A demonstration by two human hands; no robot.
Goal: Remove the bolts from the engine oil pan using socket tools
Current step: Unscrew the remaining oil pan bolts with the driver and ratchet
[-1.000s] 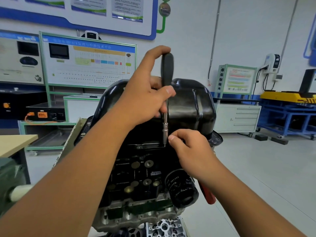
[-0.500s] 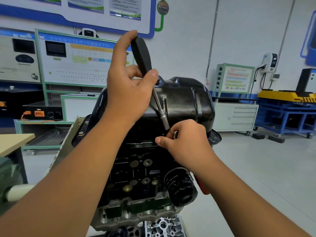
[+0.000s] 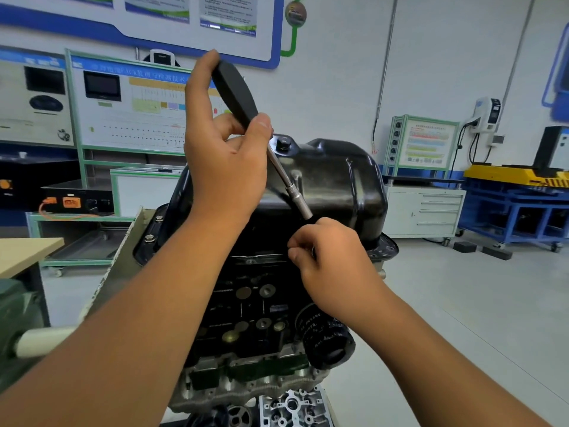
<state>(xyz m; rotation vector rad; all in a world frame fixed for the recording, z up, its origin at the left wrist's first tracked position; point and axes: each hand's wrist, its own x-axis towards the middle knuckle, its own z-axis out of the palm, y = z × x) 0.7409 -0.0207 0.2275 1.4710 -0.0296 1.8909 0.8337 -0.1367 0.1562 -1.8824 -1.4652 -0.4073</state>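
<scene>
A glossy black oil pan (image 3: pixel 335 180) tops an upturned engine (image 3: pixel 255 318) in front of me. My left hand (image 3: pixel 224 155) grips the black handle of a socket driver (image 3: pixel 235 90), whose steel shaft and socket (image 3: pixel 295 195) slant down to the right. My right hand (image 3: pixel 329 263) curls its fingers around something small at the socket's tip, by the pan's front flange; the tip and what it holds are hidden. Two bolts (image 3: pixel 154 229) stand in the pan's left flange.
A black oil filter (image 3: pixel 326 337) juts out under my right wrist. A wooden table (image 3: pixel 24 251) stands at the left, a green-framed trolley (image 3: pixel 77 223) behind it. A white drawer cabinet (image 3: pixel 431 211) and blue-yellow equipment (image 3: pixel 517 195) stand at the right on grey floor.
The driver has tilted from upright to leaning left, my left hand rising and moving left with the handle. My right hand has stayed at the socket tip, closing round it.
</scene>
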